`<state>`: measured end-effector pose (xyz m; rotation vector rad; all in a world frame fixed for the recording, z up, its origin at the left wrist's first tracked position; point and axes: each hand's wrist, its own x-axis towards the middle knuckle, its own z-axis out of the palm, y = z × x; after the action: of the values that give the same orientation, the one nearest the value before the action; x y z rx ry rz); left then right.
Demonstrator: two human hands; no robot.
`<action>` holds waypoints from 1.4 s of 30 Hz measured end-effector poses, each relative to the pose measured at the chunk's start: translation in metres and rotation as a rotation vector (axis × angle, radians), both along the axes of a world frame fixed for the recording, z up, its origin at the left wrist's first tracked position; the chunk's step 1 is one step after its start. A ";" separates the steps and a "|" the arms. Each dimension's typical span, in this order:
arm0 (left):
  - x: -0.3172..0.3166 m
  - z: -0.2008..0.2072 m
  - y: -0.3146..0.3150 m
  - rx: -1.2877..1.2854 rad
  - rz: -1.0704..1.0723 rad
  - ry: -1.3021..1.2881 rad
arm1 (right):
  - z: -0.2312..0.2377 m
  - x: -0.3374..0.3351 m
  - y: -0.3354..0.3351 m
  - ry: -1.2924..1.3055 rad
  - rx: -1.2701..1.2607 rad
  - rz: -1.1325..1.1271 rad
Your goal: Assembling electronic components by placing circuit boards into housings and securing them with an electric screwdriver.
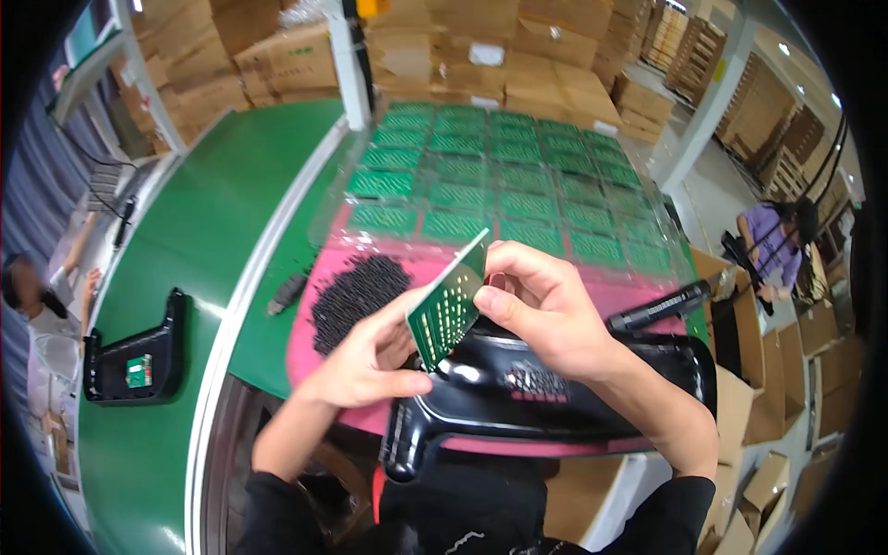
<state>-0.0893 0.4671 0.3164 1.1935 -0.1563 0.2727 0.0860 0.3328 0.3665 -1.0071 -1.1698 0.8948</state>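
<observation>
Tilted up in front of me is a green circuit board [448,310], its face dotted with rows of pale solder pads. My left hand [377,359] grips its lower left edge, thumb at the bottom corner. The fingers and thumb of my right hand [541,301] pinch its right side; what else they may hold is hidden. Beneath my hands lies a glossy black plastic housing [518,393] with an arm at its left end. A heap of small black parts [359,298] sits beyond my left hand on the pink mat [303,347].
Clear trays of green circuit boards [499,176] cover the far bench. A black handheld tool [659,307] rests at right. Left of a metal rail, the green conveyor belt [199,250] carries another black housing [139,356]. Cardboard boxes [555,88] stand behind; two people are at the sides.
</observation>
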 end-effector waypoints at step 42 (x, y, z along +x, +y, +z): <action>0.071 -0.018 -0.031 1.432 0.042 0.000 | -0.066 0.035 -0.141 -0.845 -0.486 -0.467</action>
<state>-0.0187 0.4359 0.2987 2.6161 -0.3504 0.1752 0.1211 0.1917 0.3006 -2.0846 -1.3208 0.3597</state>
